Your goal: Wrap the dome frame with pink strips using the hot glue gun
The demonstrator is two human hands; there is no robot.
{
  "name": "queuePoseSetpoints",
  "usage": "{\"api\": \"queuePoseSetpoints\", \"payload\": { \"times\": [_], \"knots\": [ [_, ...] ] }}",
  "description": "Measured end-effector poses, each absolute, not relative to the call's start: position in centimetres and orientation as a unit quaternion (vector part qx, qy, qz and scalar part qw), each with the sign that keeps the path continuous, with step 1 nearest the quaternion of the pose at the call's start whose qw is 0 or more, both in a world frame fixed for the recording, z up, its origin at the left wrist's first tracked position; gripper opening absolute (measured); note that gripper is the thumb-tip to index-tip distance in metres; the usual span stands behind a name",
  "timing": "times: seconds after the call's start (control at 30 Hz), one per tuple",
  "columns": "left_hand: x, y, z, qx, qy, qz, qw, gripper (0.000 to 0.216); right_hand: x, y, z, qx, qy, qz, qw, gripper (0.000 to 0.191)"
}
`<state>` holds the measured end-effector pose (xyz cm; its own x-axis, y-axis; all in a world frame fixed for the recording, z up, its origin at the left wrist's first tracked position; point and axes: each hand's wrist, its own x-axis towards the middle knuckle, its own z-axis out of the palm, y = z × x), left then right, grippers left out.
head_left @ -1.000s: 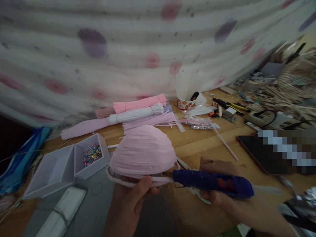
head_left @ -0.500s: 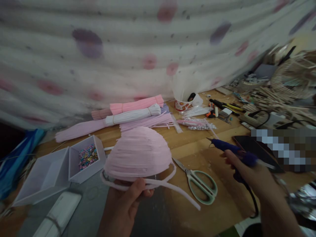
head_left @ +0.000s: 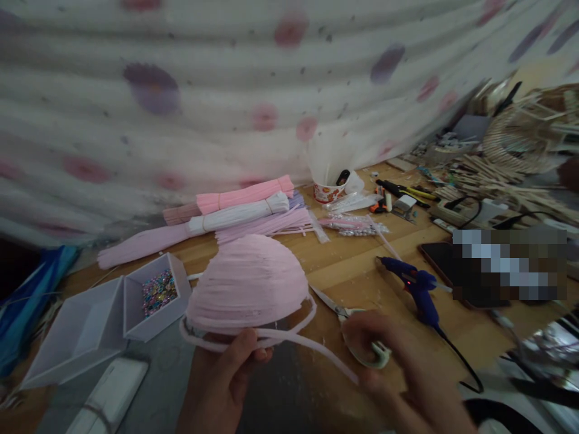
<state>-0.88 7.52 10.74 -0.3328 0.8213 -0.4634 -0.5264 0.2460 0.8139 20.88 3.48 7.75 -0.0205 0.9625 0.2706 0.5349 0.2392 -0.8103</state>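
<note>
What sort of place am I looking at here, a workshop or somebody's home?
Most likely a home craft bench. On the wooden table lie bundles of pink and white craft stems, a blue glue gun and a small box of coloured beads, and the left hand holds a pink dome.

Place: a home craft workshop.
Worktop: a wooden worktop [head_left: 362,265] strewn with bundled pink and white chenille stems [head_left: 235,211], a blue glue gun [head_left: 414,286] and scissors [head_left: 337,307].
Supplies: a box of beads [head_left: 156,292], heaps of wooden sticks [head_left: 493,175].
Backdrop: a spotted curtain [head_left: 226,90].
</note>
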Motion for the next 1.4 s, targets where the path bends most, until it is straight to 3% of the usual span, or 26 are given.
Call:
{"api": "queuePoseSetpoints", "payload": {
  "times": [0.13, 0.3, 0.9, 1.1, 1.2, 1.4],
  "knots": [
    [-1.0, 7.3, 10.7, 0.134, 0.547, 0.606, 0.561, 0.050, 16.1, 5.2, 8.7, -0.518, -0.652, 0.392, 0.391, 0.020],
    [-1.1, 7.2, 11.1, 0.137, 0.532, 0.612, 0.569, 0.041, 16.2, 6.3, 7.9, -0.494, -0.664, 0.370, 0.422, 0.021],
    [-1.0, 7.3, 11.4, 0.124, 0.516, 0.627, 0.570, 0.045, 16.9, 8.1, 7.7, -0.523, -0.635, 0.351, 0.447, 0.024],
    [-0.8, 7.6, 11.4, 0.111, 0.494, 0.634, 0.584, 0.046, 17.4, 8.7, 6.8, -0.510, -0.618, 0.316, 0.507, 0.015],
    [-0.8, 7.7, 11.6, 0.101, 0.486, 0.641, 0.586, 0.043, 17.5, 9.3, 5.8, -0.497, -0.598, 0.331, 0.535, 0.010],
    [-1.5, 7.7, 10.9, 0.090, 0.465, 0.655, 0.589, 0.036, 17.3, 9.7, 4.9, -0.529, -0.560, 0.390, 0.504, 0.015]
  ]
}}
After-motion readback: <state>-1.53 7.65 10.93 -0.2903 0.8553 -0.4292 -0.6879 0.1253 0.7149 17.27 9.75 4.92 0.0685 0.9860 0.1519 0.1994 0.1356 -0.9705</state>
